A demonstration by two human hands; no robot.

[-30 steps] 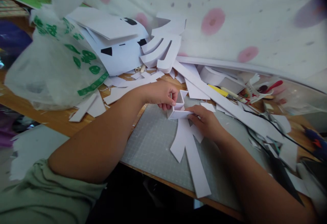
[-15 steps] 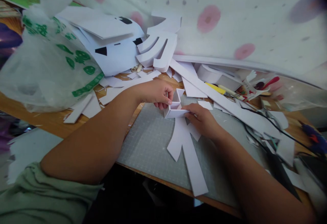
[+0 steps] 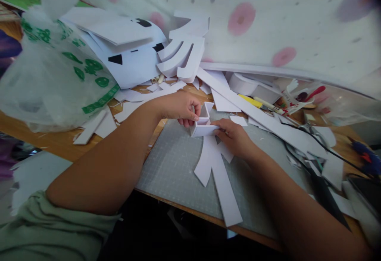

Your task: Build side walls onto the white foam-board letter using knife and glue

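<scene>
A white foam-board shape (image 3: 218,173) lies on the grey cutting mat (image 3: 175,166), with upright white strip walls (image 3: 204,123) standing at its top end. My left hand (image 3: 182,109) has its fingers curled, pinching the left wall of that strip frame. My right hand (image 3: 233,137) rests on the right side of the shape, its thumb and fingers pressed against the front wall. Both forearms reach in from the bottom of the picture.
A plastic bag with green print (image 3: 56,74) sits at the left. White board cut-outs (image 3: 133,50) and strips (image 3: 253,112) pile up at the back. Pens and a yellow knife (image 3: 253,102), a black cable (image 3: 321,150) and scraps lie at the right. A spotted cloth (image 3: 268,19) hangs behind.
Both hands stay on the strip frame; the left fingers have tightened slightly on the wall. The camera has drifted a little, otherwise nothing moved.
</scene>
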